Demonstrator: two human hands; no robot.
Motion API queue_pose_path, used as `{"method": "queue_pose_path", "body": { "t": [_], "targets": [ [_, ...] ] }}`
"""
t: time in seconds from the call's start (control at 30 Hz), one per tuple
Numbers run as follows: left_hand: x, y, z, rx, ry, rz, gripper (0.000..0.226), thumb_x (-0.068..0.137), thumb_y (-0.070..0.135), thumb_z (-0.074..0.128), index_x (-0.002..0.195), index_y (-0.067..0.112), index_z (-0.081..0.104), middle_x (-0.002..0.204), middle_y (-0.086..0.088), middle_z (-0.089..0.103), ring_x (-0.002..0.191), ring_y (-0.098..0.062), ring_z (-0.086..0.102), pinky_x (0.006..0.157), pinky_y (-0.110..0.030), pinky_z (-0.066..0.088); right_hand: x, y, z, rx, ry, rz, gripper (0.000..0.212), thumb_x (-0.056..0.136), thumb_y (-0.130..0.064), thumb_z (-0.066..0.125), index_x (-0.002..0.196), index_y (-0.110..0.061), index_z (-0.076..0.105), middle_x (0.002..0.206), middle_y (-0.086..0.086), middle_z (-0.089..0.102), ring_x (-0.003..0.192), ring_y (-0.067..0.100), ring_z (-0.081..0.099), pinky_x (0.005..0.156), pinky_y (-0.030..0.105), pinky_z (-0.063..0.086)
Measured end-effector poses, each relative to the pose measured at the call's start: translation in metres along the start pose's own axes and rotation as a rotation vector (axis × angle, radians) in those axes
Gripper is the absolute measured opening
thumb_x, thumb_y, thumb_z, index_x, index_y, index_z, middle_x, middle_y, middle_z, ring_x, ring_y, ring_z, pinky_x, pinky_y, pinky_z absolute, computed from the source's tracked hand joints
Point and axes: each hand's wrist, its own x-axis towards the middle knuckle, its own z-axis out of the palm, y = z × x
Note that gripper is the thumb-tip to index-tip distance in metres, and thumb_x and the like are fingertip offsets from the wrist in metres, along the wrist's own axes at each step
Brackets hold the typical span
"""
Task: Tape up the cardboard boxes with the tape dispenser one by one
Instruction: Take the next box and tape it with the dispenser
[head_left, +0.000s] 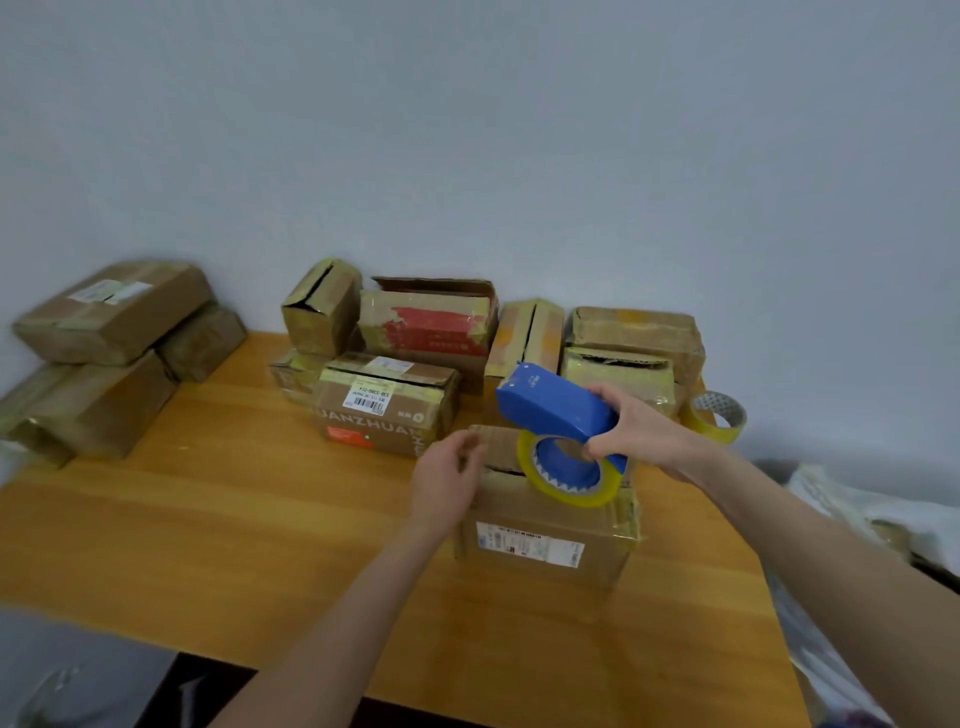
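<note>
We gripped the blue tape dispenser (558, 410) in our right hand (631, 434) above the cardboard box (540, 540) lying left to right, and we could not tell if our left hand (449, 480) at its left end held anything.

On the bench (234, 519), the nearest box (540, 545) sits front and centre. The left hand (447, 478) is at its upper left edge, and the right hand (634, 431) holds the tape dispenser (556, 410) over its top. Behind it, a cluster of boxes (431, 332) lines the wall. A stack of boxes (104, 364) stands far left, and a spare tape roll (719, 418) lies at the right rear.
</note>
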Motion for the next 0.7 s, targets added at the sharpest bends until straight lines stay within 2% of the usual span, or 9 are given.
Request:
{"method": "queue_pose_path", "body": {
  "t": [0.07, 0.13, 0.17, 0.27, 0.3, 0.43, 0.57, 0.63, 0.7],
  "targets": [
    [0.012, 0.013, -0.011, -0.386, 0.05, -0.248, 0.034, 0.098, 0.032, 0.053, 0.125, 0.014, 0.058, 0.112, -0.001, 0.065, 0.096, -0.009, 0.058, 0.076, -0.019, 0.048, 0.001, 0.001, -0.002, -0.008, -0.005, 0.009, 0.071, 0.068, -0.011, 0.075, 0.13, -0.025, 0.045, 0.118, 0.005, 0.054, 0.104, 0.023, 0.06, 0.087, 0.036, 0.053],
    [0.023, 0.026, -0.019, -0.764, -0.088, -0.486, 0.04, 0.096, 0.043, 0.052, 0.119, 0.01, 0.056, 0.109, -0.004, 0.064, 0.099, -0.016, 0.062, 0.078, -0.028, 0.054, 0.001, 0.002, -0.003, -0.006, -0.012, 0.015, 0.076, 0.058, -0.02, 0.073, 0.128, -0.026, 0.046, 0.118, 0.005, 0.054, 0.105, 0.024, 0.06, 0.091, 0.04, 0.053],
    [0.028, 0.031, -0.021, -0.839, -0.159, -0.558, 0.044, 0.095, 0.049, 0.051, 0.117, 0.011, 0.054, 0.111, -0.004, 0.064, 0.102, -0.019, 0.062, 0.08, -0.031, 0.054, 0.001, 0.002, -0.003, -0.004, -0.017, 0.015, 0.076, 0.056, -0.021, 0.073, 0.127, -0.027, 0.046, 0.118, 0.006, 0.055, 0.105, 0.025, 0.06, 0.092, 0.041, 0.053],
    [0.037, 0.042, -0.02, -0.801, -0.281, -0.614, 0.054, 0.091, 0.059, 0.05, 0.108, 0.01, 0.063, 0.109, -0.002, 0.069, 0.101, -0.02, 0.062, 0.082, -0.034, 0.05, 0.002, 0.001, -0.003, -0.011, -0.036, 0.008, 0.075, 0.056, -0.021, 0.072, 0.126, -0.026, 0.046, 0.117, 0.006, 0.054, 0.105, 0.024, 0.06, 0.093, 0.041, 0.053],
    [0.039, 0.044, -0.018, -0.78, -0.292, -0.612, 0.051, 0.091, 0.058, 0.052, 0.106, 0.012, 0.066, 0.106, -0.001, 0.07, 0.099, -0.02, 0.062, 0.083, -0.034, 0.049, 0.002, 0.001, -0.003, -0.015, -0.043, 0.006, 0.075, 0.056, -0.02, 0.072, 0.126, -0.026, 0.046, 0.117, 0.006, 0.054, 0.105, 0.024, 0.06, 0.093, 0.041, 0.053],
    [0.044, 0.046, -0.013, -0.74, -0.27, -0.601, 0.031, 0.092, 0.037, 0.062, 0.111, 0.013, 0.067, 0.093, 0.002, 0.07, 0.086, -0.016, 0.058, 0.07, -0.029, 0.045, 0.004, 0.001, -0.004, -0.017, -0.059, 0.002, 0.077, 0.056, -0.02, 0.072, 0.127, -0.025, 0.045, 0.117, 0.005, 0.054, 0.105, 0.023, 0.06, 0.091, 0.038, 0.053],
    [0.047, 0.037, -0.014, -0.715, -0.252, -0.567, 0.021, 0.093, 0.023, 0.062, 0.11, 0.012, 0.068, 0.093, 0.0, 0.07, 0.081, -0.014, 0.056, 0.063, -0.026, 0.042, 0.004, 0.0, -0.004, -0.014, -0.07, 0.0, 0.077, 0.057, -0.019, 0.072, 0.129, -0.025, 0.043, 0.115, 0.003, 0.053, 0.103, 0.021, 0.059, 0.083, 0.03, 0.052],
    [0.048, 0.034, -0.016, -0.741, -0.274, -0.605, 0.016, 0.097, 0.025, 0.056, 0.101, 0.014, 0.068, 0.09, 0.0, 0.067, 0.08, -0.014, 0.056, 0.066, -0.028, 0.042, 0.005, 0.0, -0.004, -0.014, -0.078, -0.006, 0.071, 0.065, -0.012, 0.075, 0.127, -0.025, 0.044, 0.114, 0.003, 0.053, 0.101, 0.02, 0.059, 0.079, 0.027, 0.05],
    [0.048, 0.033, -0.019, -0.786, -0.291, -0.662, 0.026, 0.099, 0.034, 0.049, 0.098, 0.016, 0.067, 0.09, 0.001, 0.068, 0.081, -0.016, 0.057, 0.07, -0.03, 0.041, 0.006, 0.0, -0.004, -0.014, -0.084, -0.014, 0.063, 0.074, -0.003, 0.074, 0.125, -0.025, 0.046, 0.113, 0.003, 0.053, 0.1, 0.02, 0.059, 0.079, 0.027, 0.05]
  ]
}}
